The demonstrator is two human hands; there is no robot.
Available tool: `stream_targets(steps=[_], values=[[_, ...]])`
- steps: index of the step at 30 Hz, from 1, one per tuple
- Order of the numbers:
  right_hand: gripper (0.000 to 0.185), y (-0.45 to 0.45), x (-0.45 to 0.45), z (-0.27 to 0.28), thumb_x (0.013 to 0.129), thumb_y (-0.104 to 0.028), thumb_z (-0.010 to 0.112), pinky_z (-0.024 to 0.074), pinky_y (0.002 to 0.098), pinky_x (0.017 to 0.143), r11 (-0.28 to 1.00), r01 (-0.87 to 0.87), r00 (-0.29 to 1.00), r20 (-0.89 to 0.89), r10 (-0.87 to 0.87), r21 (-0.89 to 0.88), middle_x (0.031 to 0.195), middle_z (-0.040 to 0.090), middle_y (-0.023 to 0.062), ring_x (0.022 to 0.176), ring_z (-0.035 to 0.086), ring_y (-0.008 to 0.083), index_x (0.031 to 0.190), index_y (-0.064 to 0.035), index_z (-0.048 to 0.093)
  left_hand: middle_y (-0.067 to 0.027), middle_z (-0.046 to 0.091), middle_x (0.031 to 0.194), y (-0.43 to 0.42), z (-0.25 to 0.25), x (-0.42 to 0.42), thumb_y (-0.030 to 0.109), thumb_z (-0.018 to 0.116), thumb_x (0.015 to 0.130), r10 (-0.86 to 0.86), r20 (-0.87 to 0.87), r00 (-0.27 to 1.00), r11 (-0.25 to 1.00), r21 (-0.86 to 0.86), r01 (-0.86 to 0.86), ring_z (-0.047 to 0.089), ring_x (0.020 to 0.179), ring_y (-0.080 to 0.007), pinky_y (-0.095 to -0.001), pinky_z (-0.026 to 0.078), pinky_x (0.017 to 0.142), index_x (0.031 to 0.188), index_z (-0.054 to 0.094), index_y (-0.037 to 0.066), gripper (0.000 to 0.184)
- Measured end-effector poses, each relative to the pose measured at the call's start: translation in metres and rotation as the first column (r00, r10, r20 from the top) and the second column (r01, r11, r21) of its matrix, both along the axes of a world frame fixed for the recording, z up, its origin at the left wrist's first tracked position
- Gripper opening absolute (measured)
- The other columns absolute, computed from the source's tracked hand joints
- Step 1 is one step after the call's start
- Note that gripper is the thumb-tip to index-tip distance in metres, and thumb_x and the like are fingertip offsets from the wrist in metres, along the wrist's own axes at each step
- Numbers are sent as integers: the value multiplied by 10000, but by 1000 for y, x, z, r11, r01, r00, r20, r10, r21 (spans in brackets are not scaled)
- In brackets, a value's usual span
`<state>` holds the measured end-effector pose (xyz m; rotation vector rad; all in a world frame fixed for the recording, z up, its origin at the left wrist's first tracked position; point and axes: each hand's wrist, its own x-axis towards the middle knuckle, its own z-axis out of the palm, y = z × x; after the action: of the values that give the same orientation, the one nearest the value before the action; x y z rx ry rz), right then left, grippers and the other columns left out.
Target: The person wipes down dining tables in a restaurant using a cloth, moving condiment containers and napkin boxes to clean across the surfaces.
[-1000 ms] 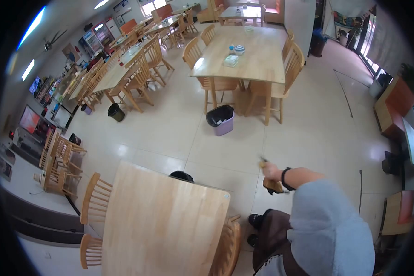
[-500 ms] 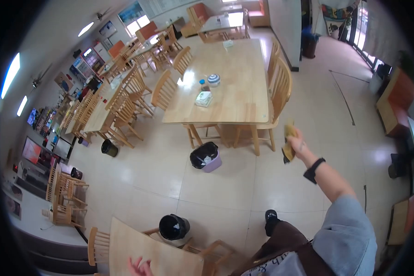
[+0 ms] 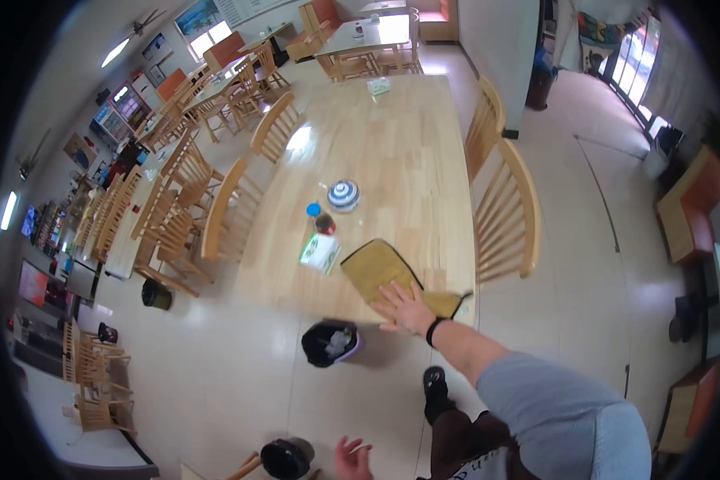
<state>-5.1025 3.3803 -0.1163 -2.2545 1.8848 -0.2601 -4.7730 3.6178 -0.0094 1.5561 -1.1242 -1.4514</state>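
Observation:
My right hand [image 3: 404,309] lies flat on a mustard-yellow cloth [image 3: 380,270] with dark edging, fingers spread. The cloth is laid out on the near right end of a pale wooden table [image 3: 392,144]. Left of the cloth are a white and green tissue box [image 3: 320,253], a small dark bottle with a blue cap [image 3: 320,218] and a blue-and-white lidded pot [image 3: 343,195]. My left hand [image 3: 354,460] hangs low at the bottom edge, fingers loosely bent and apart, with nothing seen in it; part of it is cut off.
Wooden chairs stand along the table, two on the right [image 3: 508,212] and two on the left. A lined bin [image 3: 330,344] sits on the floor just below the table's near edge, and a black bin [image 3: 286,458] lies farther down. More tables and chairs fill the left and back.
I have moved closer to the table. The cloth, bunched in my right hand in the air before, is now spread on the tabletop under my flat palm.

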Motion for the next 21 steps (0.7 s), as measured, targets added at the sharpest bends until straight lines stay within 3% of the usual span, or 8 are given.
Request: stream_targets(steps=[1,3,5,7,10,13,16,21], values=[[614,-16,-11,3,975,-603,376,92,619,1165,999,3,999,-41,-2,34,1626,201,71,1495,166,326,1515,-313,338,-164,592,1210,-23,-37,-28,-30,595,906,4,-18,1000,1000,6,-4,675,951,-209,-317,554,845,1446,337,17,600],[578,-45,-44,-7,982,-583,384,86,633,1161,1000,-7,999,-54,8,25,1628,205,13,1506,145,273,1508,-349,344,-165,604,1215,-74,-52,-100,5,627,894,-216,108,970,973,-57,223,651,1050,-244,-335,544,869,1424,369,13,590],[569,-95,-97,13,985,-576,382,87,634,1161,989,-32,999,-25,35,144,1630,199,9,1505,149,268,1507,-353,346,-194,573,1277,-123,-58,-166,80,683,861,-384,431,816,836,-212,506,587,1165,-322,-413,508,946,1408,389,8,625],[565,-134,-148,8,987,-565,386,71,642,1161,989,30,999,-30,-26,146,1629,195,4,1507,134,262,1505,-342,349,-251,465,1392,-171,-40,-229,151,734,812,-474,563,677,711,-209,671,471,1279,-412,-486,423,1049,1429,370,10,730],[554,-183,-215,16,989,-547,392,57,651,1158,977,123,992,6,-126,174,1629,190,-6,1509,118,253,1503,-343,350,-284,326,1489,-223,-40,-304,180,756,779,-549,547,632,643,-206,738,307,1386,-457,-533,304,1130,1463,325,16,825],[550,-228,-272,12,990,-524,404,24,648,1159,970,152,983,71,-168,191,1630,184,-7,1513,88,241,1508,-352,332,-332,209,1526,-249,-74,-355,226,790,743,-510,634,581,716,-62,695,177,1426,-509,-548,238,1161,1497,247,10,955],[561,-268,-320,9,985,-524,416,3,637,1164,976,86,991,84,-105,200,1634,167,-9,1515,71,234,1511,-352,323,-414,103,1512,-259,-79,-390,304,805,719,-555,670,493,756,158,635,73,1421,-579,-583,175,1174,1503,184,-16,1051],[600,-298,-360,4,961,-542,451,-17,639,1165,966,-88,993,93,67,245,1640,132,-26,1518,35,232,1515,-358,312,-398,15,1533,-246,-61,-427,391,858,636,-544,783,301,785,348,513,38,1436,-562,-551,189,1179,1508,144,-27,1202]])
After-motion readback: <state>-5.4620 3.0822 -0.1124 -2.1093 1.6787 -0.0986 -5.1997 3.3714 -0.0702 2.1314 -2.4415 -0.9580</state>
